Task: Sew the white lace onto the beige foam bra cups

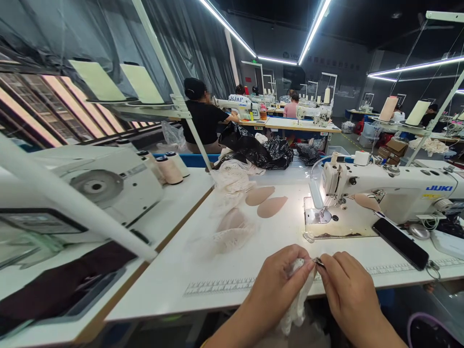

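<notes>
Near the table's front edge, my left hand (281, 280) is closed, pinching a bunched piece of white lace fabric (299, 309) that hangs over the edge. My right hand (346, 285) is closed close beside it, with a small metal tool (319, 262) showing between its fingers; its tip meets the fabric at my left fingertips, and the rest is hidden. Two beige teardrop-shaped pads (271, 207) lie flat beyond my hands. Left of them, sheer white lace pieces (232, 232) are spread, partly blurred.
A JUKI sewing machine (395, 186) stands at the right, with a black phone (400, 243) in front. A printed ruler (221, 286) runs along the front edge. Another machine (97, 188) and thread cones (169, 170) are at the left. Black plastic bags (257, 147) lie behind, near a seated person (201, 121).
</notes>
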{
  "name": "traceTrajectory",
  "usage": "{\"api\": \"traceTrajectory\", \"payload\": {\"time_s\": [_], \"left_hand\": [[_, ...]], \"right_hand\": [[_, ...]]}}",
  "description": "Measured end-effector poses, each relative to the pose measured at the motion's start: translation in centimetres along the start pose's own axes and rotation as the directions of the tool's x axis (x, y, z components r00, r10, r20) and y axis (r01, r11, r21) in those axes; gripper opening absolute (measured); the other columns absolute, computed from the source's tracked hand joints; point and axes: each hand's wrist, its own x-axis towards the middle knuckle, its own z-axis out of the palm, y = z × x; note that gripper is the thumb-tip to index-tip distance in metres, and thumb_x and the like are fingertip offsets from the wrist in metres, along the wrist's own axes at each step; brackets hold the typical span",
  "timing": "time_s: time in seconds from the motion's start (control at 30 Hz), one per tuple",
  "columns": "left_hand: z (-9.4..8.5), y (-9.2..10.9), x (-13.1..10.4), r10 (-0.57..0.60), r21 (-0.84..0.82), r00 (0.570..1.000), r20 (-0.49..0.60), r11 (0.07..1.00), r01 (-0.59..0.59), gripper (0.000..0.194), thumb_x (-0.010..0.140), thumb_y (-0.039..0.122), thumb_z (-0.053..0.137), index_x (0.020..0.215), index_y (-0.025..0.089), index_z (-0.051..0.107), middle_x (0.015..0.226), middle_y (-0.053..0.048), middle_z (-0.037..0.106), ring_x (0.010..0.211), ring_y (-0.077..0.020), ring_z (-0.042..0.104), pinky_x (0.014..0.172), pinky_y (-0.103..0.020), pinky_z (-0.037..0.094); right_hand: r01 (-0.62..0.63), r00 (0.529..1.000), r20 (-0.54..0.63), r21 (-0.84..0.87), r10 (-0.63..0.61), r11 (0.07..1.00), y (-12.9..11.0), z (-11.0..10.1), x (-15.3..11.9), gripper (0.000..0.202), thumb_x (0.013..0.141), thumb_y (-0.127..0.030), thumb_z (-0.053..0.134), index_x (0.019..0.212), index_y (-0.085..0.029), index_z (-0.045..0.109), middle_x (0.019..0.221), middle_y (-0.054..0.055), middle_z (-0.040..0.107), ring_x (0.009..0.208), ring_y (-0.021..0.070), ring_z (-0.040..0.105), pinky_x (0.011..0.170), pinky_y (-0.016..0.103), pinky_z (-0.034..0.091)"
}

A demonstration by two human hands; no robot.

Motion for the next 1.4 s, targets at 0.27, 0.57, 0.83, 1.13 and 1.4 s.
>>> {"api": "traceTrajectory", "payload": {"time_s": [0.27,0.57,0.83,1.13,1.4], "left_hand": [[-0.1,-0.1,0.1,0.040,0.008,0.999,-0.026,0.999,-0.040,0.018,0.095,0.035,0.059,0.083,0.023,0.065,0.078,0.002,0.069,0.073,-0.0173,0.063,0.070,-0.026,0.046],[-0.2,0.1,0.2,0.053,0.033,0.998,0.017,0.998,-0.054,0.018,0.095,0.034,0.057,0.083,0.022,0.064,0.077,0.002,0.067,0.073,-0.0171,0.061,0.071,-0.027,0.045],[-0.5,0.2,0.2,-0.028,-0.012,0.996,0.090,0.999,0.030,0.019,0.093,0.034,0.056,0.081,0.022,0.064,0.078,0.002,0.064,0.075,-0.0172,0.058,0.072,-0.027,0.044],[-0.4,0.1,0.2,-0.071,-0.055,0.992,0.109,0.995,0.077,0.020,0.091,0.035,0.057,0.080,0.021,0.064,0.079,0.001,0.066,0.077,-0.0182,0.059,0.074,-0.028,0.044],[-0.9,0.2,0.1,-0.010,-0.159,0.986,0.166,0.987,0.037,0.022,0.097,0.039,0.060,0.086,0.021,0.065,0.101,-0.003,0.072,0.096,-0.0210,0.065,0.081,-0.027,0.047]], "right_hand": [[-0.011,1.000,0.008,0.009,0.011,1.000,-0.1,0.1,0.0,0.013,0.106,-0.019,0.052,0.114,-0.018,0.062,0.080,0.004,0.062,0.069,0.0202,0.057,0.062,0.032,0.041],[0.012,1.000,0.013,-0.008,-0.012,1.000,-0.2,0.0,0.5,0.015,0.108,-0.018,0.048,0.114,-0.017,0.062,0.078,0.003,0.060,0.068,0.0204,0.052,0.062,0.034,0.035],[0.076,0.997,0.026,-0.029,-0.075,0.997,-0.2,-0.4,1.0,0.024,0.108,-0.013,0.041,0.107,-0.016,0.065,0.072,0.002,0.056,0.065,0.0199,0.044,0.061,0.034,0.030],[0.023,0.994,0.105,0.109,-0.034,0.994,0.4,-0.2,0.4,0.025,0.108,-0.013,0.040,0.106,-0.018,0.064,0.076,0.002,0.057,0.067,0.0203,0.046,0.062,0.034,0.032],[-0.589,0.785,0.559,0.538,0.267,0.603,0.9,-1.6,1.5,0.025,0.106,-0.039,0.051,0.088,-0.023,0.056,0.073,-0.004,0.052,0.066,0.0141,0.047,0.059,0.026,0.038]]}}
